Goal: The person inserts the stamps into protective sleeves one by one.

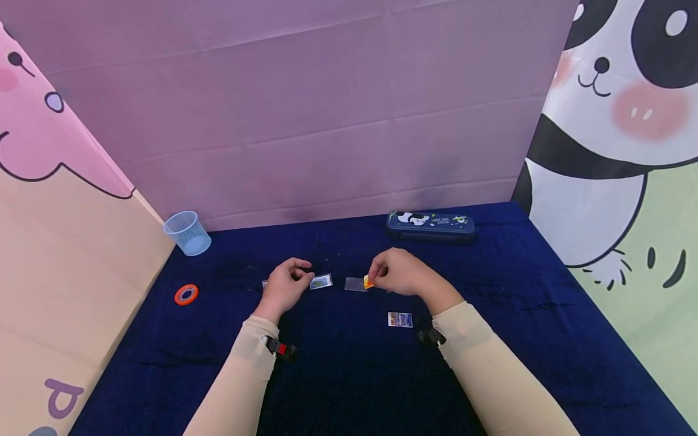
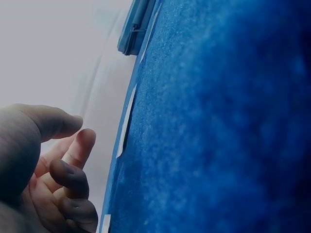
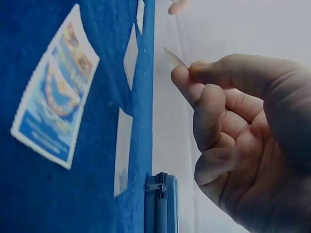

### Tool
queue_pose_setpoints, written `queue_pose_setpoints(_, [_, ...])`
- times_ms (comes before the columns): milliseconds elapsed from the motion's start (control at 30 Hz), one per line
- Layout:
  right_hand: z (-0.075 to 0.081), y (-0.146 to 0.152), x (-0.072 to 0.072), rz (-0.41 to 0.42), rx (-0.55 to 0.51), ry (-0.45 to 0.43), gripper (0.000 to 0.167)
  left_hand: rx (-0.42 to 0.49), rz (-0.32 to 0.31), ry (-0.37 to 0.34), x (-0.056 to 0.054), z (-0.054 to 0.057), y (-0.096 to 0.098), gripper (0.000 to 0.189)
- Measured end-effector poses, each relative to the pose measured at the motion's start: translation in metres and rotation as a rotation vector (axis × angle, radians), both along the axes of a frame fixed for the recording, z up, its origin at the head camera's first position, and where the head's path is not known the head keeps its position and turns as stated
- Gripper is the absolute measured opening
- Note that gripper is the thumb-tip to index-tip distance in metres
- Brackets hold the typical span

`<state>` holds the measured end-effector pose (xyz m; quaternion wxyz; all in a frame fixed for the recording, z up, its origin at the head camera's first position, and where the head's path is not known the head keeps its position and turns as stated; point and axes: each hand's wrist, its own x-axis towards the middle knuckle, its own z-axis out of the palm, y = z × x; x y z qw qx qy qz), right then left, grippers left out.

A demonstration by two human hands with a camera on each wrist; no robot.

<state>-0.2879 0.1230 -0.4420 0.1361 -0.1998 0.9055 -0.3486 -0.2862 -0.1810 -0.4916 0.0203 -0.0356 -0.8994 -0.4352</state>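
Within pinch of right hand (image 1: 402, 272), orange slip (image 1: 368, 282); left hand (image 1: 283, 289) apart.

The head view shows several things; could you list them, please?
Basket: 1, light blue, far left.
Ring: 1, orange, nearer than basket.
Pencil case: 1, dark blue, far edge.
Held paper: 1, orange, in right hand.
Card: 1, green, by left hand.
Second card: 1, blue, by right wrist.
Slip: 1, greyish, between hands.
Paper edge: at least 1, pale, left of left hand.
Cloth: 1, dark blue, underneath.
Backdrops: 3, mauve behind, beige left, green right.
Hands: 2, bare, above cloth.
Sleeves: 2, cream, on arms.
Wrist cameras: 2, mostly black, at wrists.
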Motion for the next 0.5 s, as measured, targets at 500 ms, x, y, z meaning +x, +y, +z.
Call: queue_pose_setpoints(500, [0.011, 0.014, -0.005, -0.060, -0.101, 0.130, 0.006, -0.006, -0.040, 0.014, 0.005, 0.005, 0.013, 0.024])
